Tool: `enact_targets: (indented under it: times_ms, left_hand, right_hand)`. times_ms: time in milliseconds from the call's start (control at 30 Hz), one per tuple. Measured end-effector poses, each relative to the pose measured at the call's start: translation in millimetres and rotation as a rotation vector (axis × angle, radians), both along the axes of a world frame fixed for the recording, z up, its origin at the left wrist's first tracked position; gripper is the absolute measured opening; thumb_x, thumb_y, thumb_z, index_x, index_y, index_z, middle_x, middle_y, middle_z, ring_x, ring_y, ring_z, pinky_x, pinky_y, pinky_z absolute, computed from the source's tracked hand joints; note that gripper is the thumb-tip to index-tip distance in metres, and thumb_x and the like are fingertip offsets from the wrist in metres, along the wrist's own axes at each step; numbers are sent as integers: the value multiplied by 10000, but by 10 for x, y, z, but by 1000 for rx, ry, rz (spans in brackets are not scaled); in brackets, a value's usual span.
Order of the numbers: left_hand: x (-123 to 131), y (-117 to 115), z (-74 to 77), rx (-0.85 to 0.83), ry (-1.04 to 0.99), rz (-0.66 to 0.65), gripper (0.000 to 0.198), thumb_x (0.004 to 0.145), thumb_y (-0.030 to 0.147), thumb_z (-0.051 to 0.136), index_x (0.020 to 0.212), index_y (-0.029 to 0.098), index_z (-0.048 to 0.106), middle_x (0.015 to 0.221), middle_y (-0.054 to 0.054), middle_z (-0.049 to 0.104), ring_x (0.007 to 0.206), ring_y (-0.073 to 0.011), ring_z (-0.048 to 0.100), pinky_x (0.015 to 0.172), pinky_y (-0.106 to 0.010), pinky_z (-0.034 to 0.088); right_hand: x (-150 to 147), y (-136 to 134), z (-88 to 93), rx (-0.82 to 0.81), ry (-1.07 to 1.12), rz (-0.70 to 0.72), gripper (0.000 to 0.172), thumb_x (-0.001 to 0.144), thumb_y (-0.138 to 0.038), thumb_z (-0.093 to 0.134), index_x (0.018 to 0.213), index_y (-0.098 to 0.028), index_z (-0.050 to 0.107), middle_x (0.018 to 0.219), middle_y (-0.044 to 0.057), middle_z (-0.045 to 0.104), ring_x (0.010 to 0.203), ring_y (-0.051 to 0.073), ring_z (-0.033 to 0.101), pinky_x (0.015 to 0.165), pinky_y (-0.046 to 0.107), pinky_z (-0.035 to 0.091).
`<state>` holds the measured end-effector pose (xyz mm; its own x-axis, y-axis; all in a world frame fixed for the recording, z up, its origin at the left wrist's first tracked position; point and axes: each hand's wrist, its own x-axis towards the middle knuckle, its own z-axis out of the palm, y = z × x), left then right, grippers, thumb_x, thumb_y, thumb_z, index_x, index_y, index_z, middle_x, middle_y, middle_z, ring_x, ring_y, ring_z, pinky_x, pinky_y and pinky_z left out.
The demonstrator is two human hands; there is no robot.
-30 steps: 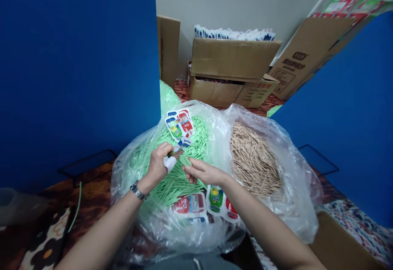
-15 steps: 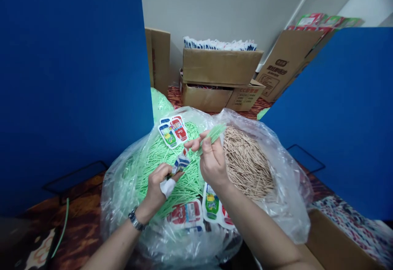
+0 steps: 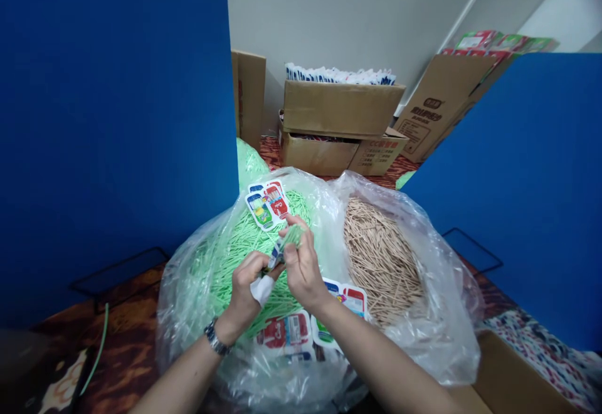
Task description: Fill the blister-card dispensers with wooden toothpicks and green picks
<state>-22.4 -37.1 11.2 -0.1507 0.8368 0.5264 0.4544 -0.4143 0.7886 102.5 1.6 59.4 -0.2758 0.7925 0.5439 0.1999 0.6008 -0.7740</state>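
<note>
Right hand (image 3: 303, 270) in close to the left, thumb and fingers pinching a green bundle (image 3: 294, 234) of thin sticks; left hand (image 3: 248, 282) gripping a blue-and-white printed piece (image 3: 276, 253), and it's all held just above the green pile (image 3: 235, 244) in its clear plastic bag (image 3: 183, 301). Here's the danger — that bundle sits at the fingertips, so a slack pinch could let sticks slip out and vanish among their lookalikes below. The printed piece looks thin and bendy too: stick ends pushed at it on a slant might crumple it or snag an edge. A stray could even roll toward the brown sticks (image 3: 382, 263) alongside. And the look of it: pale green, slightly blurred, sticks roughly side by side; the printed piece leans, partly covered by fingers — whether it gapes, I can't tell.
</note>
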Motion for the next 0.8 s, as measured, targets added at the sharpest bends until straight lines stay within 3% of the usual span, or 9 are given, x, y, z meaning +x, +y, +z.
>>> enact_targets:
  times_ms: [100, 167, 267, 367, 433, 600, 733, 800]
  left_hand:
    - [-32, 11, -28, -18, -59, -30, 226, 819, 221, 643, 647, 187, 500, 673, 3, 515, 626, -138, 487, 590, -262, 371]
    - [-45, 24, -50, -37, -109, -59, 226, 798, 232, 670, 634, 182, 521, 662, 3, 527, 620, -139, 494, 589, -263, 381]
    - [-49, 42, -78, -91, -169, -105, 233, 783, 254, 687, 615, 175, 547, 653, -3, 549, 624, -144, 512, 594, -268, 403]
    - [-62, 51, -110, -167, -209, -116, 178, 780, 283, 688, 668, 169, 609, 703, -22, 606, 650, -157, 555, 610, -278, 443]
    - [-88, 55, -136, -222, -243, -95, 136, 774, 302, 691, 805, 174, 659, 774, -39, 656, 681, -173, 596, 636, -292, 480]
    - [-138, 83, -181, -262, -415, -55, 565, 700, 313, 754, 1219, 202, 559, 1136, -109, 660, 945, -245, 648, 815, -357, 530]
    - [-103, 125, -192, -277, -437, -72, 688, 655, 291, 792, 1277, 195, 513, 1185, -129, 642, 995, -268, 640, 886, -408, 514]
    - [-83, 160, -208, -300, -420, -96, 556, 686, 297, 770, 1196, 181, 583, 1119, -117, 677, 951, -264, 651, 871, -409, 516]
  right_hand:
    - [173, 110, -1, 6, -76, 91, 562, 926, -599, 281, 1312, -217, 424, 1429, 109, 365, 1352, 264, 305, 1119, 470, 252]
    - [276, 233, -40, -82, -32, 108, 616, 906, -640, 278, 1359, -235, 380, 1431, 99, 382, 1349, 256, 322, 1110, 456, 274]
    - [330, 411, -186, -304, 96, 144, 511, 927, -565, 357, 1325, -248, 406, 1318, 87, 508, 1247, 220, 452, 1020, 412, 384]
    - [286, 492, -332, -432, 240, 196, 336, 905, -489, 481, 1098, -218, 530, 1011, 53, 631, 974, 189, 587, 826, 331, 480]
    - [257, 484, -362, -404, 327, 141, 258, 901, -461, 500, 968, -215, 540, 880, 25, 619, 829, 162, 586, 754, 297, 480]
    - [274, 398, -305, -370, 277, 129, 210, 901, -421, 509, 907, -214, 546, 798, 7, 577, 716, 142, 550, 677, 274, 481]
    - [272, 382, -342, -376, 267, 83, 224, 908, -429, 491, 903, -210, 537, 801, 7, 576, 707, 139, 544, 645, 262, 479]
    - [267, 394, -379, -379, 255, 74, 239, 911, -440, 480, 905, -207, 535, 803, 9, 580, 709, 140, 549, 638, 260, 483]
